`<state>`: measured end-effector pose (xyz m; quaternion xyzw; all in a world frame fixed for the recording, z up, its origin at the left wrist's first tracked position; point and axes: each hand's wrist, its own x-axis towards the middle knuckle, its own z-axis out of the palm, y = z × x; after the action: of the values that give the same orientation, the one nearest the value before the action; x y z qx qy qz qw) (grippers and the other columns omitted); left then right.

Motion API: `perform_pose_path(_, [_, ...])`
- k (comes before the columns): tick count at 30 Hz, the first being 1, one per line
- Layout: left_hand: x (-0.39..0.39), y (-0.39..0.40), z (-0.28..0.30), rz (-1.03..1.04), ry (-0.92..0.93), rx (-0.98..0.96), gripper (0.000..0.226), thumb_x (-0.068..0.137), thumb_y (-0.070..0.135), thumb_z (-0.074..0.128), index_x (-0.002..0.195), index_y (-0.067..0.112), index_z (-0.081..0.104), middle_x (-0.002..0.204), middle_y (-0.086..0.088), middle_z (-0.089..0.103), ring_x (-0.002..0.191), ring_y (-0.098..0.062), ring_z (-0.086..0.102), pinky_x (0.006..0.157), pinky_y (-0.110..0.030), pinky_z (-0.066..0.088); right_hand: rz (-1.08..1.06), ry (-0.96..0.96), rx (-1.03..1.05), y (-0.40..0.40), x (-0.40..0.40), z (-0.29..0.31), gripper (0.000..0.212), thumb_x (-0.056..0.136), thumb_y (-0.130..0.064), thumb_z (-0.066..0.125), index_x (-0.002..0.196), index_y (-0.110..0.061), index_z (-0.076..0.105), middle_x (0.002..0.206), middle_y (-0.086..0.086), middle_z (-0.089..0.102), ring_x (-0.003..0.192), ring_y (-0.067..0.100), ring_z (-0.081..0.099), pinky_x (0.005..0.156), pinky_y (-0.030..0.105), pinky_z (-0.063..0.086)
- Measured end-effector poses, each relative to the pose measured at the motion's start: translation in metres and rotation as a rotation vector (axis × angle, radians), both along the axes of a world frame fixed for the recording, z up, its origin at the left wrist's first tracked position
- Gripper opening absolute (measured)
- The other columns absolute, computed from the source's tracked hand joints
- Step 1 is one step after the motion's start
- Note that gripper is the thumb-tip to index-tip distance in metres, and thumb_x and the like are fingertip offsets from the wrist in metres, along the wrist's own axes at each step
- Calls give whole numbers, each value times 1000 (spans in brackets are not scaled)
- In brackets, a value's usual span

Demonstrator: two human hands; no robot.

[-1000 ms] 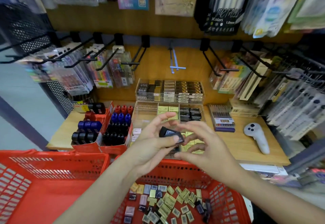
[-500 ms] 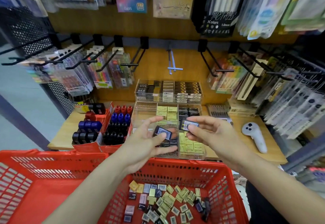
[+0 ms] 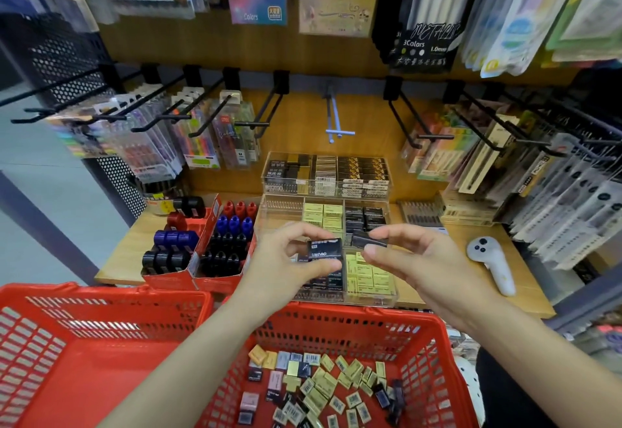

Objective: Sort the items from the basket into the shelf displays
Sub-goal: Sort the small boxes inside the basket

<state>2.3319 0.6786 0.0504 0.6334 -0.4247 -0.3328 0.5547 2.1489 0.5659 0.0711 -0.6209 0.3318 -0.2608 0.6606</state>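
My left hand [image 3: 289, 259] pinches a small black eraser pack [image 3: 324, 250] with white lettering, held over the clear acrylic display tray [image 3: 370, 296]. Just to its right, my right hand [image 3: 417, 259] pinches a second black eraser pack [image 3: 368, 240] between thumb and fingers. Both hands hover above the tray's front compartments of black and yellow packs. Below them the red basket [image 3: 434, 353] holds several loose yellow, black and pink eraser packs [image 3: 323, 390].
A second red basket [image 3: 84, 333] sits at the left. Red cartons of black, blue and red ink bottles [image 3: 215, 246] stand left of the tray. A white controller [image 3: 493, 259] lies on the wooden shelf [image 3: 525, 279] at right. Black hooks with pen packs [image 3: 158, 138] overhang.
Both hands have lifted slightly and come closer together. The left hand now pinches its pack upright from above instead of cradling it on the palm; the right still holds the second pack.
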Motion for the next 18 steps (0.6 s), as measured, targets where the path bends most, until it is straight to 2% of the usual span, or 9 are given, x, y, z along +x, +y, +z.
perform_pose_path(2, [1, -1, -1, 23, -49, -7, 34, 67, 14, 89, 89, 34, 73, 101, 10, 71, 93, -8, 69, 80, -25, 58, -15, 62, -112, 1, 0, 0, 24, 67, -20, 85, 89, -24, 76, 98, 1, 76, 91, 22, 73, 88, 39, 56])
perform_pose_path(4, [1, -1, -2, 37, -73, -13, 34, 67, 14, 90, 87, 35, 72, 99, 14, 71, 93, -5, 68, 80, -22, 57, -12, 74, -224, 3, 1, 0, 32, 73, -6, 82, 99, -23, 72, 105, -1, 74, 88, 20, 73, 81, 34, 60])
perform_pose_path(6, [2, -2, -3, 37, -61, -16, 33, 67, 15, 89, 89, 32, 72, 96, 15, 73, 91, -5, 69, 78, -19, 56, 19, 69, -333, 5, 2, 0, 43, 72, -1, 81, 107, -22, 67, 108, -6, 73, 89, 14, 72, 80, 25, 58])
perform_pose_path(10, [3, -1, -4, 15, -55, -33, 33, 68, 15, 88, 94, 26, 72, 95, 13, 74, 92, -6, 69, 79, -21, 57, 42, 66, -444, 10, 4, -3, 48, 73, 0, 81, 110, -24, 65, 105, -12, 73, 93, 9, 70, 81, 23, 57])
perform_pose_path(15, [4, -3, -3, -28, -8, -54, 35, 72, 10, 84, 101, 26, 74, 100, 8, 75, 93, -6, 70, 81, -21, 56, 32, 54, -461, 9, 4, -7, 45, 72, -3, 82, 107, -27, 67, 103, -14, 73, 93, 8, 70, 84, 19, 54])
perform_pose_path(18, [4, -6, -5, -71, -40, -53, 36, 76, 7, 81, 105, 27, 73, 108, 5, 71, 98, -6, 69, 84, -19, 54, 14, 78, -465, 8, 5, -12, 40, 70, -6, 84, 102, -26, 71, 99, -12, 75, 91, 5, 71, 84, 16, 54])
